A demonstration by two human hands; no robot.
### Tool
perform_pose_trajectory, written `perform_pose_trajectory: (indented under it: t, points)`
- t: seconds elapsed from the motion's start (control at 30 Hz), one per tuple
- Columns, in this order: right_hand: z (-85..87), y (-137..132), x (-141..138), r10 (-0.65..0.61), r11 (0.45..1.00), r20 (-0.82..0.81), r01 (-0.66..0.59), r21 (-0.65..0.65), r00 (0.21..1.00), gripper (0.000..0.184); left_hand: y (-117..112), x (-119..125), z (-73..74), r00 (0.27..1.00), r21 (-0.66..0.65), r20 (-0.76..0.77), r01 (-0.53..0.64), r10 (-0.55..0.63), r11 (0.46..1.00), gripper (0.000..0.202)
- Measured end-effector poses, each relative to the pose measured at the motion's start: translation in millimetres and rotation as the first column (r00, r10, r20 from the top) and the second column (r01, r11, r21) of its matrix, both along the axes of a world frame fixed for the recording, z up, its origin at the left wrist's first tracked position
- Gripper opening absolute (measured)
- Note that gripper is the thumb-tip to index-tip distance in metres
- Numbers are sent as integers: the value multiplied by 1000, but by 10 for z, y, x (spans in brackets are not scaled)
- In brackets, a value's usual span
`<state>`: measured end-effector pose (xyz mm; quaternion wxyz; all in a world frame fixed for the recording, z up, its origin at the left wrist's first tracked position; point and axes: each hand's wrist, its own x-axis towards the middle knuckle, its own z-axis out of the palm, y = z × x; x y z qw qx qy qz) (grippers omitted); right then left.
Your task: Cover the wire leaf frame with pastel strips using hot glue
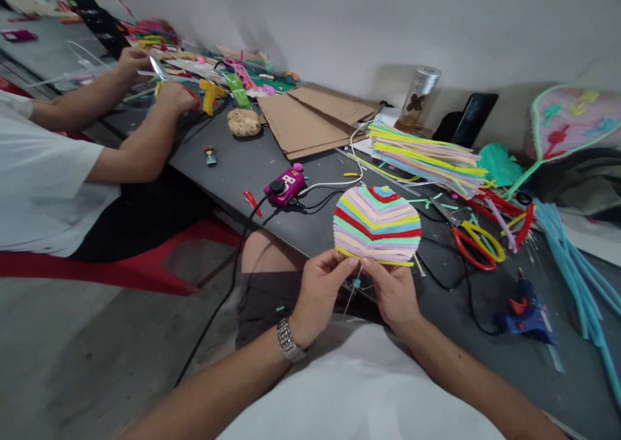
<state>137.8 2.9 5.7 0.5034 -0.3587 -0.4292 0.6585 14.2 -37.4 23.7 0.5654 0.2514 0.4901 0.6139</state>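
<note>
A rounded fan (378, 223) of striped pipe cleaners in red, yellow, mint, lilac and blue is held up at the table's front edge. My left hand (320, 288) pinches its lower edge from the left, thumb on top. At the same edge my right hand (392, 291) grips from the right, the two thumbs nearly meeting on a yellow pipe cleaner. Below them a thin wire stem with a small blue knot (356, 283) hangs down. My fingers behind the fan are hidden.
Scissors (473, 242), a blue glue gun (526, 314), bundled pipe cleaners (427, 155) and a purple power socket (285, 186) with black cords surround the hands. Cardboard (310, 120) and a bottle (420, 97) stand behind. At left, a co-worker's hand (174, 97) holds scissors.
</note>
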Motion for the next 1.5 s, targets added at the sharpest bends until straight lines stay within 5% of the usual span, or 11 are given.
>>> perform_pose_trajectory:
  t: [0.3, 0.57, 0.8, 1.0, 1.2, 1.3, 1.4, 1.5]
  points:
    - [63, 28, 37, 49, 999, 77, -48, -16, 996, 24, 7, 17, -17, 1000, -11, -18, -6, 6, 1000, 31]
    - [-49, 35, 0, -96, 986, 74, 105, -130, 993, 29, 67, 23, -90, 996, -127, 86, -5, 16, 992, 41]
    - [-1, 83, 1, -2, 994, 62, 9, -110, 998, 30, 91, -21, -68, 988, -186, 138, 88, -63, 979, 39]
    - [60, 117, 49, 95, 992, 61, -90, -83, 994, 29, 105, 0, -82, 996, -122, 89, 37, -26, 992, 30]
    - [67, 157, 188, -82, 991, 139, 95, -89, 987, 36, 112, -7, -105, 999, -103, 32, -29, 32, 994, 28]
    - [41, 182, 207, -75, 993, 168, 89, -76, 983, 39, 111, -11, -132, 999, -76, -1, -42, 42, 996, 29]
    - [19, 182, 194, -146, 989, 183, 147, 7, 972, 44, 108, -8, -130, 998, -57, -45, -46, 44, 997, 30]
    - [54, 164, 218, -410, 876, 306, 277, 395, 859, 43, 111, -16, -102, 995, -52, -73, -67, 64, 996, 30]
